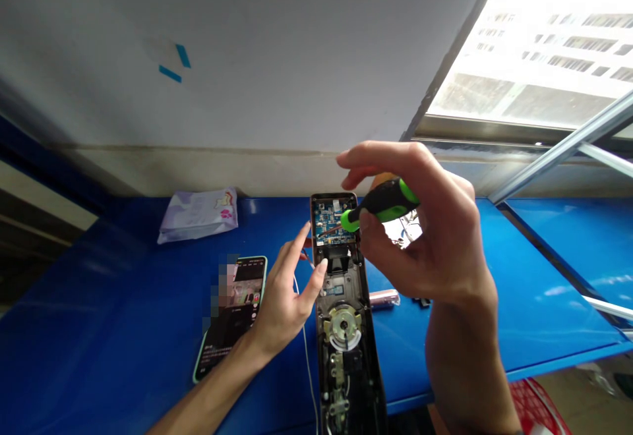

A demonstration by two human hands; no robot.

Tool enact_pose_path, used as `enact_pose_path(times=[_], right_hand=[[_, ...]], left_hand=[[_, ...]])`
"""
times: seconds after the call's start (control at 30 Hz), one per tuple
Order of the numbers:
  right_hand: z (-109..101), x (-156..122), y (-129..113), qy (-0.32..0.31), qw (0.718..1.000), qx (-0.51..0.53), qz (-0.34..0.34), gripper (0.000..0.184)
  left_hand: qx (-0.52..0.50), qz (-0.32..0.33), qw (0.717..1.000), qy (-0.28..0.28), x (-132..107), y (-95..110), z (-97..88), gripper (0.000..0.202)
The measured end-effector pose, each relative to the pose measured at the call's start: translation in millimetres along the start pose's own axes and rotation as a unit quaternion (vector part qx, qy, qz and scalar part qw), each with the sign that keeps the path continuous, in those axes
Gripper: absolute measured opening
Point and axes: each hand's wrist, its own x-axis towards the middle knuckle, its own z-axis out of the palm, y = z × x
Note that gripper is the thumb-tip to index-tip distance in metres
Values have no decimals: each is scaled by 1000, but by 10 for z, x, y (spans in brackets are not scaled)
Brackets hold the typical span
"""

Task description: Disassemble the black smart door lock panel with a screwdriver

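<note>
In the head view, a long dark housing (368, 356), apparently an electronic door lock, lies open-side up on the blue table. A blue circuit board (329, 214) sits at its far end, and a round metal mechanism (345, 323) shows lower down. My right hand (435, 237) grips a black and green screwdriver (383, 204), tilted so its thin shaft points left over the board; whether the tip touches cannot be made out. With thumb and index finger, my left hand (289, 283) holds the housing's left edge. A thin wire (309, 356) runs beside that edge.
Left of the housing lies a phone (230, 323) with its screen lit. Farther back is a white and purple packet (198, 214). A plastic-wrapped item (384, 299) lies right of the housing. A metal frame (564, 138) stands at the right by the window.
</note>
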Motion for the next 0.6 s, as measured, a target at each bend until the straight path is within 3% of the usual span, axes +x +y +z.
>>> enact_pose_path(times=[0.2, 0.27, 0.4, 0.6], right_hand=[[38, 48, 3, 37, 998, -2, -55, 17], [34, 53, -1, 33, 998, -5, -52, 20], [7, 37, -17, 0, 1000, -3, -23, 46], [17, 43, -5, 14, 999, -9, -49, 20]], left_hand=[[7, -1, 1000, 10, -3, 4, 9, 59], [6, -2, 1000, 9, 1, 14, 5, 59], [2, 0, 1000, 0, 9, 20, -3, 59], [11, 2, 1000, 14, -8, -5, 6, 59]])
